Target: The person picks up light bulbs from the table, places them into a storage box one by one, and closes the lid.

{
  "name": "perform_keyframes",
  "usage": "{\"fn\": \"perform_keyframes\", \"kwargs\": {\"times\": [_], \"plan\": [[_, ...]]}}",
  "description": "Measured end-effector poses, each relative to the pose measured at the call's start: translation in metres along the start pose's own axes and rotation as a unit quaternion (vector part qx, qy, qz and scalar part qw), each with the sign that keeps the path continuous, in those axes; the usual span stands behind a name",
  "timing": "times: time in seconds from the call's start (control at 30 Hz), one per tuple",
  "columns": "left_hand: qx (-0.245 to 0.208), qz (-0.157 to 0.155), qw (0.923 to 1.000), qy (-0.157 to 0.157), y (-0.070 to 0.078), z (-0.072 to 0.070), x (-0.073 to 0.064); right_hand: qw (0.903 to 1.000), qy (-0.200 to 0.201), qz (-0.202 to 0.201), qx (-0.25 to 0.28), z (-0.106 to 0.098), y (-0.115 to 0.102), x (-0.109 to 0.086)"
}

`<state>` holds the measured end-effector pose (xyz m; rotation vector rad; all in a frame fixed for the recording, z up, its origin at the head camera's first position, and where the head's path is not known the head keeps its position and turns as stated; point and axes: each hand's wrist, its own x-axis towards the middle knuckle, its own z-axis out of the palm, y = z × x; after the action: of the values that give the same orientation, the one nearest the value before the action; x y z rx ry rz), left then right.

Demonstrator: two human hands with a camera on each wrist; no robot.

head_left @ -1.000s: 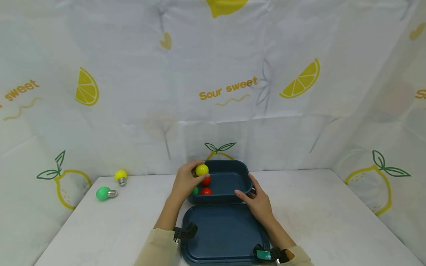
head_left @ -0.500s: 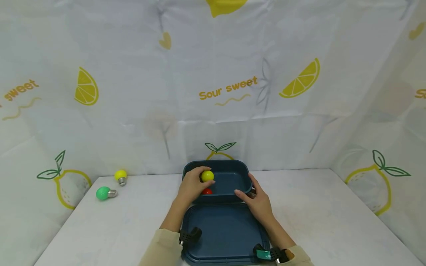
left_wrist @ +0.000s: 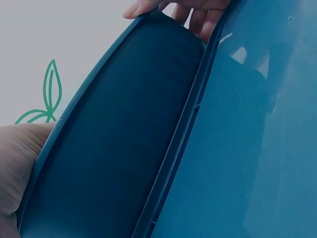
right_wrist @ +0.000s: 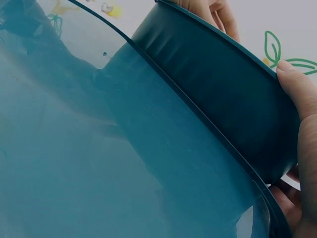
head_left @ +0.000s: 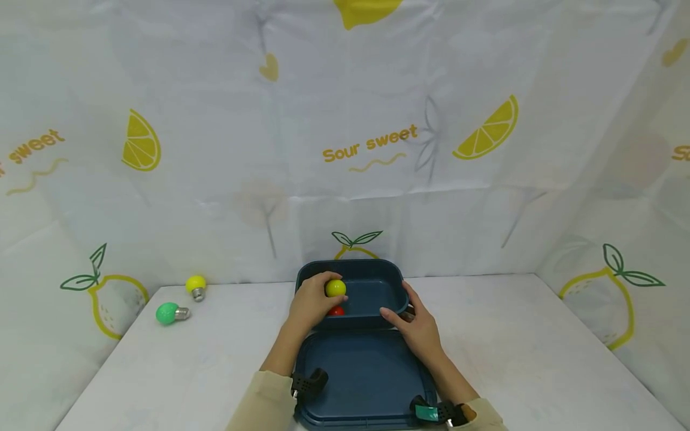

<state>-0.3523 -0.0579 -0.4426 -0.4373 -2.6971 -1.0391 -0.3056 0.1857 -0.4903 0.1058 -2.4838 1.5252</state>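
In the head view my left hand (head_left: pixel 311 302) pinches a yellow bulb (head_left: pixel 336 288) over the left part of a dark blue box (head_left: pixel 377 321). A red bulb (head_left: pixel 336 311) lies in the box, partly covered by that hand. My right hand (head_left: pixel 419 326) grips the box's right end, thumb on the rim and fingers around the outside. In the right wrist view the right thumb (right_wrist: pixel 292 79) rests at the rim of the box (right_wrist: pixel 218 84). From the left wrist, the box wall (left_wrist: pixel 114 129) hides the held bulb, and only part of the left hand (left_wrist: pixel 17 173) shows.
A flat dark blue lid (head_left: pixel 366 377) lies in front of the box, under both wrists. On the left of the white table (head_left: pixel 539 359) are a green bulb (head_left: pixel 167 313) and another yellow bulb (head_left: pixel 195 284). A printed cloth (head_left: pixel 215 120) hangs behind.
My left hand has moved right and slightly down into the box with the yellow bulb, now covering the green bulb and one red bulb seen there earlier. My right hand stays put.
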Motion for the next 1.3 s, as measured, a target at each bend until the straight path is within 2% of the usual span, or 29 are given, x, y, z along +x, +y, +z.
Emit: {"fn": "perform_keyframes", "kwargs": {"times": [0.73,1.03,1.3], "plan": [[0.001,-0.002,1.0000,-0.006,0.0018,-0.0005,-0.0005,1.0000,0.002,0.006,-0.002,0.0006,-0.0002,0.0007],[0.026,-0.013,0.9994,0.018,0.0027,0.0009,-0.0004,1.0000,0.001,0.007,-0.003,-0.0004,-0.0007,0.0011],[0.026,-0.011,0.9996,-0.005,0.0014,0.0002,-0.0002,1.0000,0.000,0.009,-0.004,0.0000,-0.0012,0.0009]]}}
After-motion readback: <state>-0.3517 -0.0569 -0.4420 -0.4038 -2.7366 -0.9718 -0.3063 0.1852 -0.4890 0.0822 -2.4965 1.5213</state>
